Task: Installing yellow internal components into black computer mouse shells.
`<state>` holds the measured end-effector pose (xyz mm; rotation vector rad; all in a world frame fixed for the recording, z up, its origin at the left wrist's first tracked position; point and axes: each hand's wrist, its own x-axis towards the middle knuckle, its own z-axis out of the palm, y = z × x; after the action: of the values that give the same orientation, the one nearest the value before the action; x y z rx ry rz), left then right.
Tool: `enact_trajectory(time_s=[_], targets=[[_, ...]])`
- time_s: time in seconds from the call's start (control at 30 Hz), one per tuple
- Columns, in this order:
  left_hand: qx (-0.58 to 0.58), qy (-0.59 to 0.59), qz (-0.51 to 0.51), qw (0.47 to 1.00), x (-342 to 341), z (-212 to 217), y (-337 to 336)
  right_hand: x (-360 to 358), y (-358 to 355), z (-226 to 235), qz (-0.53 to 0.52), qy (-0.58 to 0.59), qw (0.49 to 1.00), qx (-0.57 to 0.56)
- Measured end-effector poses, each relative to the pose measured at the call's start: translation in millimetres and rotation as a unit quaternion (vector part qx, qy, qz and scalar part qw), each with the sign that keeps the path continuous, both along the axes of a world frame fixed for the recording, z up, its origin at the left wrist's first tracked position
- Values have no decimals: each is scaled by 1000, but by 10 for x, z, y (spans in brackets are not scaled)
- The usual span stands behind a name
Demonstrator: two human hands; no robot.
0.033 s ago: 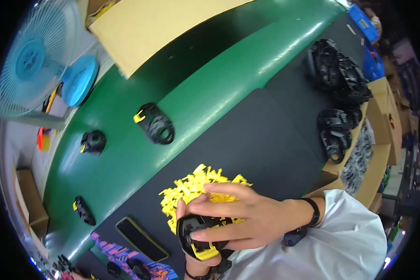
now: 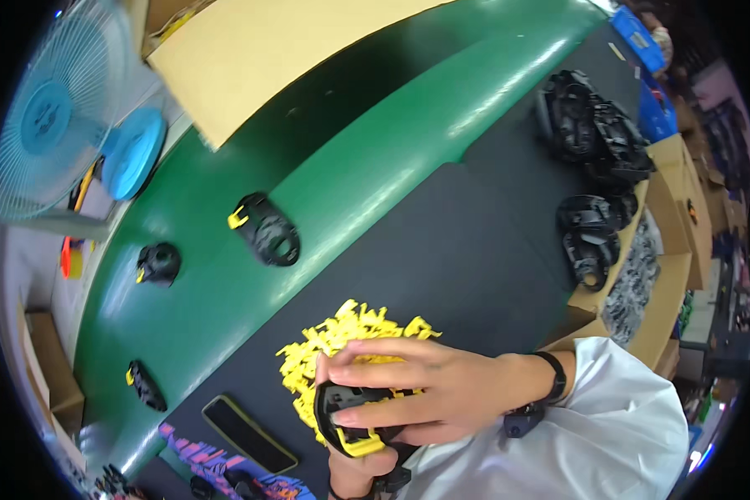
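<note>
Low in the middle of the head view, my left hand [image 2: 360, 463] holds a black plastic housing [image 2: 328, 408] from beneath, mostly hidden by the other hand. A yellow plastic clip [image 2: 363, 446] sits across the housing's near end. From the right, my right hand [image 2: 454, 392] reaches over the housing with its fingers pressed on and into it. Just beyond both hands lies a loose pile of small yellow clips [image 2: 335, 333] on the dark work surface.
Black housings with yellow clips rest on the green surface [image 2: 267, 230]. At right are stacked black housings [image 2: 571, 117] beside an open cardboard box [image 2: 668, 267]. A phone [image 2: 248, 433] lies near a patterned mat [image 2: 198, 452]. A blue fan [image 2: 48, 117] stands far left.
The whole view has shifted slightly. My right index finger has come back toward the housing; both hands stay on it.
</note>
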<state>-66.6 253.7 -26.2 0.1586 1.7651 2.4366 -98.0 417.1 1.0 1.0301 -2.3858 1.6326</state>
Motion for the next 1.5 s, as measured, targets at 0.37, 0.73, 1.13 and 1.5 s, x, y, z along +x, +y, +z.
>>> enact_trajectory(time_s=[0.37,0.73,1.13,1.5], targets=[[-487,205,20,849,9,-33,-520,-53,1034,-291,-363,-53,877,311],[-554,178,58,811,-49,41,-689,-28,1345,-224,-216,-39,929,298],[-525,181,78,828,16,30,-671,-594,2958,18,-563,81,659,492],[-231,67,31,970,200,148,-584,-482,1818,608,-550,199,762,278]])
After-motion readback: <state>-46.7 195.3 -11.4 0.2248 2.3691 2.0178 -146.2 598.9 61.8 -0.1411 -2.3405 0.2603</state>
